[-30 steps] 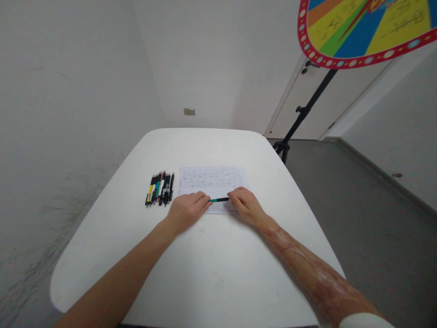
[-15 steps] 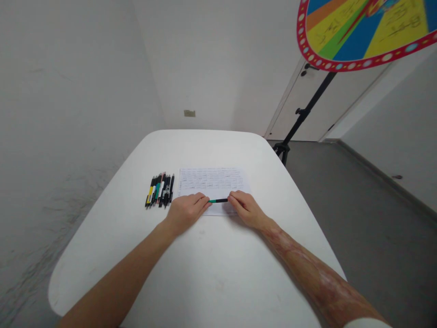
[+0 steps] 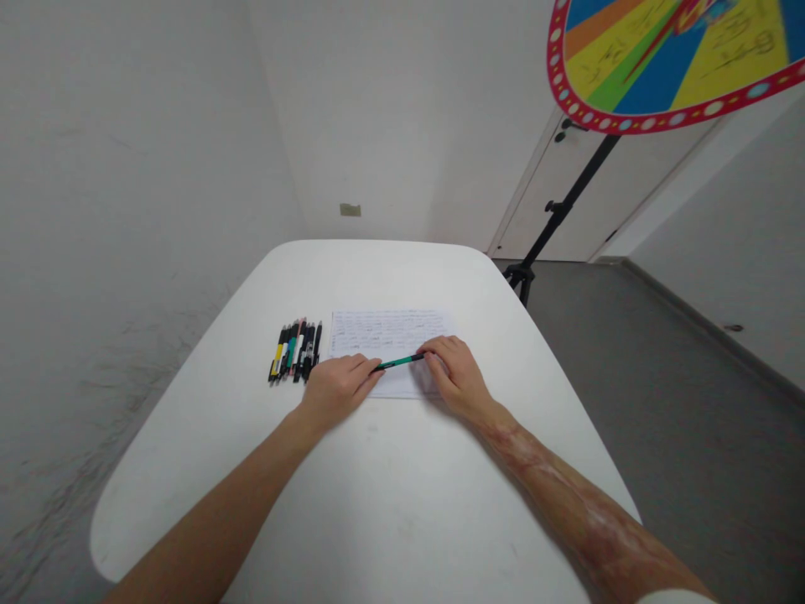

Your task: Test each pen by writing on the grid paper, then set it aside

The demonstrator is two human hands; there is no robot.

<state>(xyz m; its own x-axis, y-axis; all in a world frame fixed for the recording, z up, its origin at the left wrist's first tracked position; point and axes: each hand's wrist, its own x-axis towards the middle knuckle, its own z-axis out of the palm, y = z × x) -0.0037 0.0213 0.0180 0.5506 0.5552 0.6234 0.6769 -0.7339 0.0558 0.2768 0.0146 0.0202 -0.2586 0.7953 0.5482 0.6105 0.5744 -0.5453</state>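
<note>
Since the earlier frames the pen (image 3: 397, 362) has tipped. It lay level between the two hands, and now its right end sits higher in the frame than its left. The right hand (image 3: 456, 373) has slid up and further onto the sheet (image 3: 390, 331), while the left hand (image 3: 340, 386) has barely shifted.

Nearest, both forearms reach in from the bottom edge across the bare white bench (image 3: 377, 503). At centre frame the left hand is curled, knuckles up, with its fingertips closed on the pen's green left end. The right hand's fingertips are closed on the black right end. So the pen is held by both hands, just above the sheet's lower edge, and I cannot tell whether it touches the paper. Whether a cap or tip is on or off is too small to tell.

Faint written lines cover most of the sheet, and only a strip near the hands looks blank. I judge the page nearly filled. To its left, close by, the spare pens (image 3: 295, 348) lie side by side in a neat row, untouched by either hand.

Beyond the bench's far edge a small plate (image 3: 350, 210) sits low on the white wall. At upper right a coloured wheel (image 3: 672, 59) on a black stand (image 3: 559, 210) fronts a pale door (image 3: 569, 218).
</note>
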